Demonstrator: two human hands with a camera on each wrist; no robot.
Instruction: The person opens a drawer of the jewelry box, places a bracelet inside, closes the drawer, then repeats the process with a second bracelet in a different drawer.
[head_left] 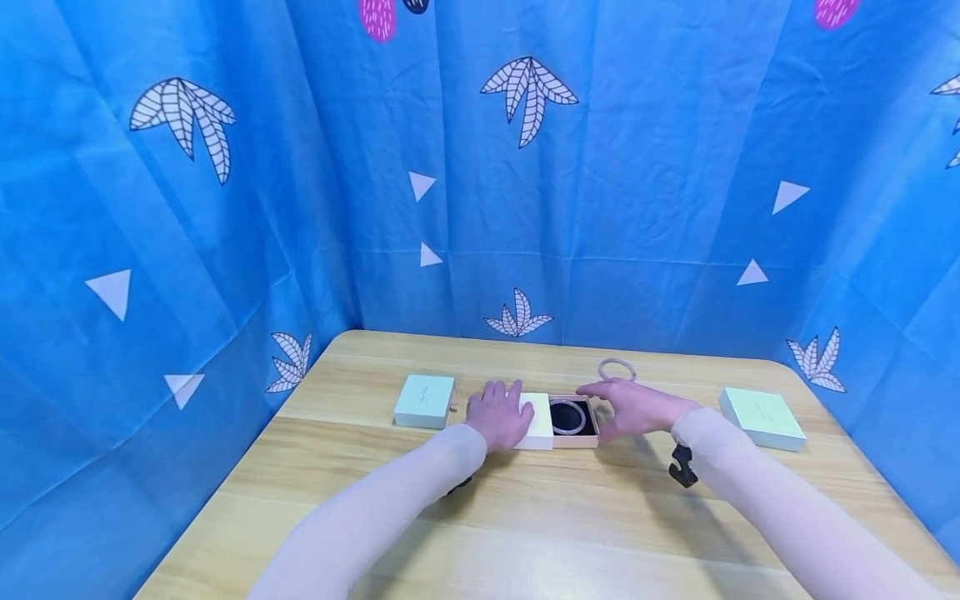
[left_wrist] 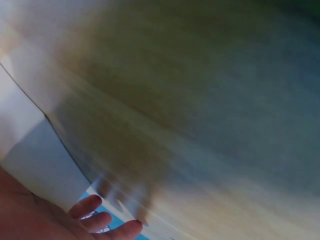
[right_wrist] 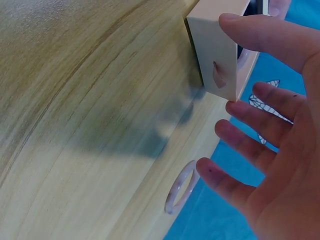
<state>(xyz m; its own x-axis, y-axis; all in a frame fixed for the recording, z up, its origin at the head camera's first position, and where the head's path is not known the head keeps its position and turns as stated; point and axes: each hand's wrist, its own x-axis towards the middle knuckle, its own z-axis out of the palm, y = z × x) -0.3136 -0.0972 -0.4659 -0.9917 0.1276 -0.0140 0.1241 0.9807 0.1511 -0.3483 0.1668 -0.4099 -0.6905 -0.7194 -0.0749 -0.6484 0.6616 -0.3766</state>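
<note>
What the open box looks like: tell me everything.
The open box, seemingly card, lies flat on the table: white sleeve, pinkish drawer slid partway out rightward. The drawer has a dark lining, a pink end tab, and a pale bangle inside. The left grip rests on the sleeve; whether the right grip touches the drawer is unclear.

No text is legible. The square, pale-blue box [head_left: 424, 402] and the rectangular, pale-green-topped box [head_left: 763, 417] with light-blue sides each carry small, faint lettering [head_left: 765, 407] on the top face; characters cannot be resolved.
</note>
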